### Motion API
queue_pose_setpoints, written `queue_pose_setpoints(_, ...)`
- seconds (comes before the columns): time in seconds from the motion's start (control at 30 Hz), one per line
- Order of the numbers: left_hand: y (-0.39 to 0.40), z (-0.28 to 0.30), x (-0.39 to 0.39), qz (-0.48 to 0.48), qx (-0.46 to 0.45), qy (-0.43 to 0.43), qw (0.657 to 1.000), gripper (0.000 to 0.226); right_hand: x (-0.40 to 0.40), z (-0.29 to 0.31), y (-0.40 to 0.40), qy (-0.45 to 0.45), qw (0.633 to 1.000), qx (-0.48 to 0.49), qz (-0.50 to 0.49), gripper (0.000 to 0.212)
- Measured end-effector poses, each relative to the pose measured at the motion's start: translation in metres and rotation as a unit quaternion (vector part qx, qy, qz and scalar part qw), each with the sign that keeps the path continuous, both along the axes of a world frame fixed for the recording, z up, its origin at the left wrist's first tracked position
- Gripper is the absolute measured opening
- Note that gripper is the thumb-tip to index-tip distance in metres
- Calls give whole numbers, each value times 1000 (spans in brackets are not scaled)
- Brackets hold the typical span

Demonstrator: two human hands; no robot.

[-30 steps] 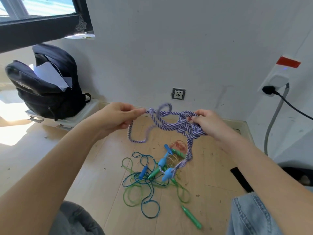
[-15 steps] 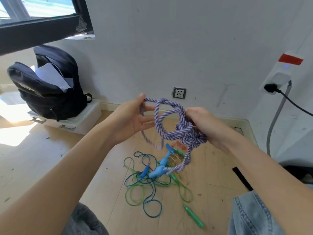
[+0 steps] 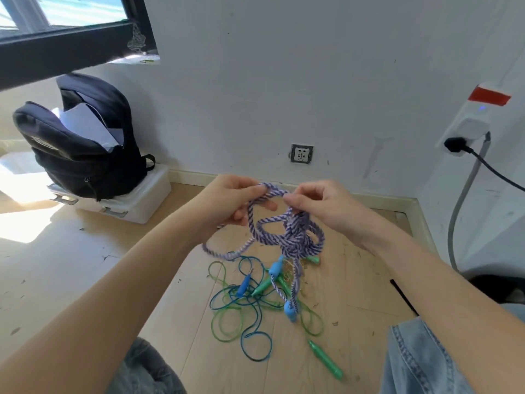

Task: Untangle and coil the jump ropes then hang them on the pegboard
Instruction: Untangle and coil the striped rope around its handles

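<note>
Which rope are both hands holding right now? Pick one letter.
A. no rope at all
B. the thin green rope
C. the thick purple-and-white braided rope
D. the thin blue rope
C: the left hand and the right hand both pinch the purple-and-white braided rope in the air, while the green rope and blue rope lie tangled on the floor.

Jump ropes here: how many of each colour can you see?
Purple rope: 1
Blue rope: 1
Green rope: 1
Orange rope, mostly hidden: 1
Total: 4
</note>
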State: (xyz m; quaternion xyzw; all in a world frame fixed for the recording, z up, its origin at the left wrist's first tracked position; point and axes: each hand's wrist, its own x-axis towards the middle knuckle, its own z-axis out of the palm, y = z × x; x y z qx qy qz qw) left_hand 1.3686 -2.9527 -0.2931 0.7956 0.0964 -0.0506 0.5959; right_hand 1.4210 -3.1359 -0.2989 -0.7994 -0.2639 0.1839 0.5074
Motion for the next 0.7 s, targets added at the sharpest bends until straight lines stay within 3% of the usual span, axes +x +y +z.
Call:
queue_pose_setpoints(0.03,4,-4,1,38,109,-6,993,16,4,-3,-2,-37,997,3,-63,25)
queue_pose_setpoints(0.07,9,-7,2,89,189,-11,978,16,9,-2,-4,-19,988,49,-144,26)
queue_pose_setpoints(0.1,14,-9,4,140,204,-14,969,16,13,1,-7,41,969,126,-211,27)
queue_pose_setpoints(0.17,19,-7,5,197,75,10,978,15,20,8,-12,150,933,237,-224,26)
queue_pose_setpoints(0.23,18,0,5,157,-110,52,980,15,18,7,-12,143,966,157,-146,21)
queue_pose_setpoints(0.3,14,6,4,78,-270,68,957,23,8,1,-8,111,992,35,-56,14)
queue_pose_setpoints(0.37,11,8,4,44,-320,55,945,26,2,-1,-4,142,990,20,-15,11)
queue_pose_setpoints(0.43,14,7,6,78,-320,45,943,23,4,2,-1,182,973,134,-49,14)
queue_pose_setpoints(0.47,19,5,8,111,-317,46,941,22,7,5,-1,206,947,223,-101,17)
queue_pose_setpoints(0.53,30,-2,9,198,-317,56,926,23,15,11,-6,260,858,390,-208,22)
queue_pose_setpoints(0.57,32,-5,9,236,-293,65,924,22,19,12,-8,278,821,440,-232,23)
queue_pose_setpoints(0.6,31,-8,9,261,-227,77,935,18,21,11,-10,282,813,450,-238,22)
queue_pose_setpoints(0.63,29,-10,9,268,-110,97,952,8,20,10,-10,277,831,426,-225,20)
queue_pose_setpoints(0.67,25,-12,7,243,36,115,963,16,18,9,-9,270,859,388,-194,19)
queue_pose_setpoints(0.7,21,-15,6,181,173,120,961,41,14,7,-7,264,886,351,-149,19)
